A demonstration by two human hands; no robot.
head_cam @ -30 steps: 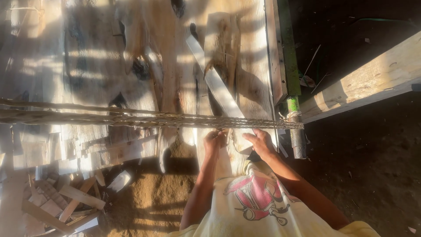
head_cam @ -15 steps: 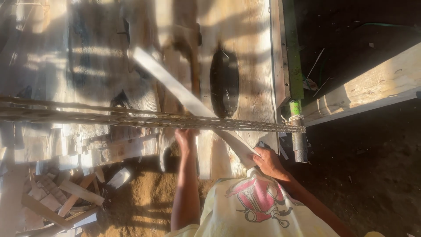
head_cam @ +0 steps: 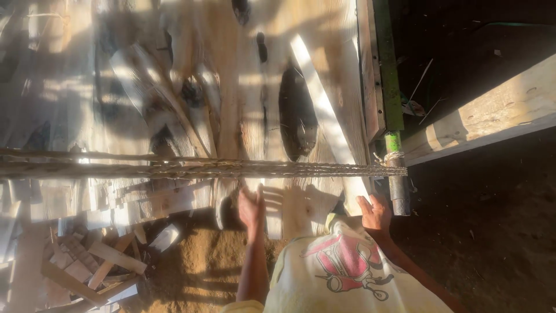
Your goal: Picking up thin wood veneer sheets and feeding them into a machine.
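My left hand (head_cam: 250,208) is raised just below a twisted cord (head_cam: 260,169), fingers apart, holding nothing. My right hand (head_cam: 375,211) rests with fingers spread on the near end of the wide wooden boards (head_cam: 249,104), beside a grey pipe (head_cam: 399,194). A long thin offcut strip (head_cam: 156,98) appears blurred above the boards at the left, apart from both hands. Another pale strip (head_cam: 321,116) lies slanted on the boards ahead of my right hand. A dark oval knot (head_cam: 296,113) marks the board between my hands.
A green post (head_cam: 387,69) stands at the boards' right edge, the cord tied around it. A pale squared beam (head_cam: 492,116) runs off to the right over dark ground. Scrap wood pieces (head_cam: 87,266) and sawdust (head_cam: 197,261) lie at lower left.
Both hands held the thin strip, swung it leftward, and it has left them; it now lies blurred over the left boards. My left hand opened; my right hand moved to the board's end.
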